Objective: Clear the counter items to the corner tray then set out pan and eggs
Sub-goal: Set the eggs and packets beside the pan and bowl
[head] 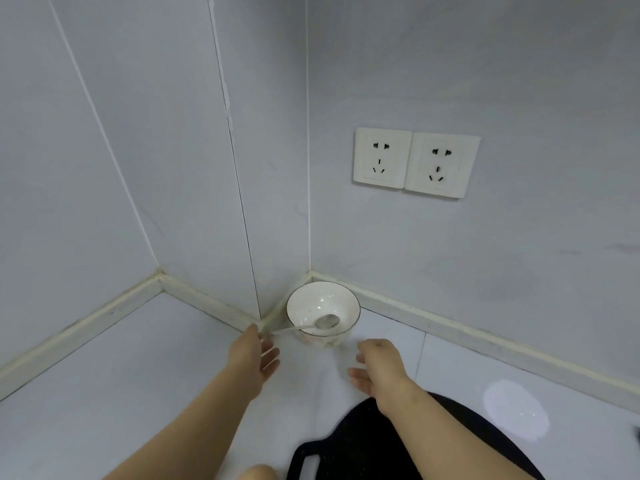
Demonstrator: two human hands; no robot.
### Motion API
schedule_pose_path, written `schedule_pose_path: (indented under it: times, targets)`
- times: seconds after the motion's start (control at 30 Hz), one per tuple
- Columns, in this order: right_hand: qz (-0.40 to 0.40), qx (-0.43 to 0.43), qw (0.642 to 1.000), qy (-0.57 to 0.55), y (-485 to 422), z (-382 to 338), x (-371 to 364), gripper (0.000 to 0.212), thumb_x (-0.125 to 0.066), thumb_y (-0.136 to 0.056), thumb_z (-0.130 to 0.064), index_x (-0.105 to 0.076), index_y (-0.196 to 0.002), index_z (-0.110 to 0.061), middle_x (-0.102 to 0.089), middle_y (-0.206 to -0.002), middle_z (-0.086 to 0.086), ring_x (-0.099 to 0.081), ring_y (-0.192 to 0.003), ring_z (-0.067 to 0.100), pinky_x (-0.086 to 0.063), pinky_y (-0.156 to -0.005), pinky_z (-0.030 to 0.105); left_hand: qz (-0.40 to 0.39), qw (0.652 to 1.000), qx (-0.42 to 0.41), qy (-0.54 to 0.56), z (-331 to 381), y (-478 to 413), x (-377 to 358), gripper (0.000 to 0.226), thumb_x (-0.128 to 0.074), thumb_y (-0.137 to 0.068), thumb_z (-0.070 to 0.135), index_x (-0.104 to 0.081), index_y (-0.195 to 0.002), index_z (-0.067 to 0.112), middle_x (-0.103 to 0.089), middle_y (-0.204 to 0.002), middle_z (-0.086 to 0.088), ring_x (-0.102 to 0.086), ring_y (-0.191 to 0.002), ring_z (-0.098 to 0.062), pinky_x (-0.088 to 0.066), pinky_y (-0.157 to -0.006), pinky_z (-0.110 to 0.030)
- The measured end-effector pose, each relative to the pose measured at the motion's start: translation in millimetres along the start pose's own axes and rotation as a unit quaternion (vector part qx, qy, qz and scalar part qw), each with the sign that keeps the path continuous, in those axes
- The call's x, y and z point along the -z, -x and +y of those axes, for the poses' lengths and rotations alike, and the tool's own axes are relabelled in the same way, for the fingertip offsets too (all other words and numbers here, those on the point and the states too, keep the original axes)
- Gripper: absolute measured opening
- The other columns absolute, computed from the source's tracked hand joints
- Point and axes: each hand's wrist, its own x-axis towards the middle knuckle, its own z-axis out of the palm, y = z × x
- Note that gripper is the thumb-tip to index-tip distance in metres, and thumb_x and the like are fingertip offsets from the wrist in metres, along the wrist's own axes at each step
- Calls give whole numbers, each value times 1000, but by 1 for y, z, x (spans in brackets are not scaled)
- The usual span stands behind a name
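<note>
A white bowl [322,311] with a dark rim stands in the far corner of the white counter [138,393]. A metal spoon [323,322] lies in it, its handle sticking out to the left over the rim. My left hand [254,362] hovers just left of the bowl, fingers relaxed, near the spoon handle's tip. My right hand [379,365] is just in front of the bowl on the right, fingers loose and empty. A black board with a handle slot [363,445] lies on the counter under my right forearm.
Grey tiled walls meet behind the bowl, with a cream sealing strip [86,323] along the counter's back edges. Two white wall sockets [415,162] sit above the counter on the right wall. A bright light reflection [516,414] shows on the counter at right.
</note>
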Motion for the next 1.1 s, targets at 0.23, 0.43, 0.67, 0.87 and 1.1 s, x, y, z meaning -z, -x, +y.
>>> schedule_pose_path:
  times: [0.23, 0.43, 0.67, 0.87, 1.1]
  targets:
    - [18, 5, 998, 63, 71, 29, 32, 12, -41, -95, -12, -51, -89, -16, -57, -98, 9, -56, -81, 20, -50, -63, 25, -54, 934, -138, -327, -29, 54, 21, 10, -46, -93, 9, -53, -100, 6, -55, -79, -6, -52, -66, -17, -44, -59, -26]
    - [58, 23, 990, 125, 106, 56, 66, 16, -40, -96, -12, -52, -87, -18, -54, -87, 3, -52, -76, 16, -47, -62, 24, -59, 585, -286, -757, -56, 79, 30, 35, -37, -97, 24, -41, -131, 21, -53, -121, -6, -51, -109, -22, -44, -86, -28]
    - [52, 70, 966, 244, 122, 88, 95, 15, -47, -95, -18, -52, -110, -20, -52, -89, -9, -51, -75, 2, -39, -60, 14, -88, 486, -233, -838, -89, 77, 22, 32, -48, -93, 23, -45, -124, 17, -55, -123, -7, -45, -116, -24, -42, -94, -32]
    - [-6, 33, 971, 238, 125, 100, 108, 30, -55, -92, -22, -51, -121, -18, -54, -108, -4, -54, -99, 9, -43, -81, 19, -73, 628, -176, -755, -93, 79, 10, 33, -36, -94, 13, -45, -125, 19, -51, -128, -9, -46, -118, -27, -41, -101, -34]
    - [44, 45, 976, 207, 106, 96, 119, 23, -56, -91, -19, -55, -114, -17, -54, -115, 4, -56, -99, 15, -44, -82, 23, -88, 931, -69, -347, -99, 83, -27, 27, -44, -91, -7, -52, -114, 6, -54, -102, -17, -57, -78, -21, -51, -59, -30]
